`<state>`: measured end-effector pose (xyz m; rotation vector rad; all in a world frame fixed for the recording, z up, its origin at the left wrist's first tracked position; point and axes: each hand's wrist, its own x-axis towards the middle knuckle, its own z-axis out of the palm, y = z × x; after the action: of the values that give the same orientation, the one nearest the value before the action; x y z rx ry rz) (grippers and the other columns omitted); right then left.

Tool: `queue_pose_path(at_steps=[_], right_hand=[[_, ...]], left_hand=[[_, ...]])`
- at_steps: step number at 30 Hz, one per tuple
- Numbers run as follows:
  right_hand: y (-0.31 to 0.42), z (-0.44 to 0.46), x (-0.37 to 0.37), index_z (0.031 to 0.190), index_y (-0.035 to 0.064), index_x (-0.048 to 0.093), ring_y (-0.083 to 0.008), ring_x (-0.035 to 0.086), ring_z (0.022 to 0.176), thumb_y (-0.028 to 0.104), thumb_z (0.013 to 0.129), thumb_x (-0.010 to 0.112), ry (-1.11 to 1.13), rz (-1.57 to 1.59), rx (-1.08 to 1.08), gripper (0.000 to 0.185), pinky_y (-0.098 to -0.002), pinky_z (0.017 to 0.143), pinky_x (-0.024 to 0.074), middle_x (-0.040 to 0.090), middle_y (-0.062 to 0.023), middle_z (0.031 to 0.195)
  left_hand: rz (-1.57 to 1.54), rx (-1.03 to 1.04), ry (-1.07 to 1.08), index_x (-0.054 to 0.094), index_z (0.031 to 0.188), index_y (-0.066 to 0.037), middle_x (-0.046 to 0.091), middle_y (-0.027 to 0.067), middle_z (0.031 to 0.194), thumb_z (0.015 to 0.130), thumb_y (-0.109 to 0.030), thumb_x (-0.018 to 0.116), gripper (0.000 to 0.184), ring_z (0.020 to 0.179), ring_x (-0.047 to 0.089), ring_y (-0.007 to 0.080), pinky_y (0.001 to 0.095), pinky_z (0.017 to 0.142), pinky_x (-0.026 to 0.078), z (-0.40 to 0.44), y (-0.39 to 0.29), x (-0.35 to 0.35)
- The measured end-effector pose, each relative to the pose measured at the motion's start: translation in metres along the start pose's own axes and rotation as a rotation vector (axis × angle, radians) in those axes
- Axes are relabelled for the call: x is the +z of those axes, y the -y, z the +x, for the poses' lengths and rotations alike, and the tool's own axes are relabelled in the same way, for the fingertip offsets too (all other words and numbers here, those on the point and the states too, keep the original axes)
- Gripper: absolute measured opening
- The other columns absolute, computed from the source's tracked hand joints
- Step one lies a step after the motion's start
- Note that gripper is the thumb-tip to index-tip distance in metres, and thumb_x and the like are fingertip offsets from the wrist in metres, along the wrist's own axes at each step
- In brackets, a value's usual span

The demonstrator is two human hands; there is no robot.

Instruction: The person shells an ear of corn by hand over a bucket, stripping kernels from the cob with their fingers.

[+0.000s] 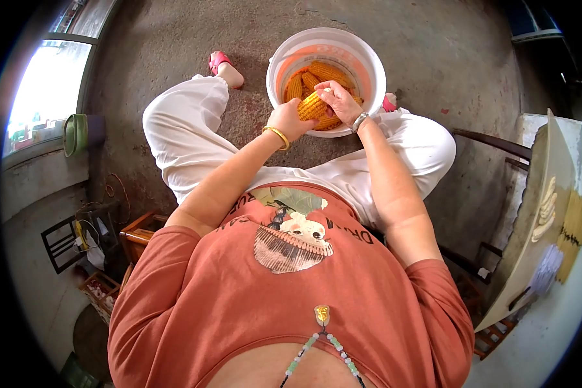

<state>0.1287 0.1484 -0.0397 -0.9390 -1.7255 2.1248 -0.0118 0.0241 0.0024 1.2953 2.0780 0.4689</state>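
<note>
Over the near side of a white bucket, I hold a yellow corn cob between both hands. My left hand, with a gold bangle at its wrist, is closed round the cob's left end. The bent fingers of my right hand press on the cob's other end, and a silver bracelet circles that wrist. Below them, several more corn cobs lie in the bucket, with kernels on them. My hands hide part of the pile. Whether loose kernels lie at the bottom cannot be seen.
The bucket stands on a grey concrete floor between my spread legs. To the right is a table with its top seen edge-on. A wooden stool or chair stands by my left side, and a green container sits near the window.
</note>
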Motion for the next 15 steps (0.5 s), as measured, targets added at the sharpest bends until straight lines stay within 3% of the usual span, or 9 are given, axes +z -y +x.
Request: queue_pose_path(at_steps=[8, 15], right_hand=[[-0.004, 0.001, -0.003, 0.118, 0.0090, 0.051, -0.0040, 0.048, 0.068, 0.035, 0.094, 0.057, 0.042, 0.077, -0.040, 0.036, -0.0187, 0.057, 0.0432, 0.052, 0.0021, 0.089], [0.004, -0.001, 0.003, 0.113, 0.0107, 0.052, -0.0049, 0.049, 0.066, 0.041, 0.091, 0.059, -0.107, 0.018, 0.061, 0.038, -0.0194, 0.054, 0.0430, 0.055, 0.0008, 0.088]], left_hand=[[-0.114, 0.028, 0.001, 0.059, 0.096, -0.001, 0.067, 0.0199, 0.086, 0.067, -0.042, 0.077, 0.053, 0.083, 0.066, 0.0339, 0.0413, 0.074, 0.052, 0.005, 0.011, 0.002], [0.171, 0.124, -0.143, 0.055, 0.101, -0.003, 0.066, 0.0196, 0.083, 0.072, -0.038, 0.074, 0.049, 0.080, 0.065, 0.0373, 0.0435, 0.069, 0.053, -0.002, -0.004, 0.004]])
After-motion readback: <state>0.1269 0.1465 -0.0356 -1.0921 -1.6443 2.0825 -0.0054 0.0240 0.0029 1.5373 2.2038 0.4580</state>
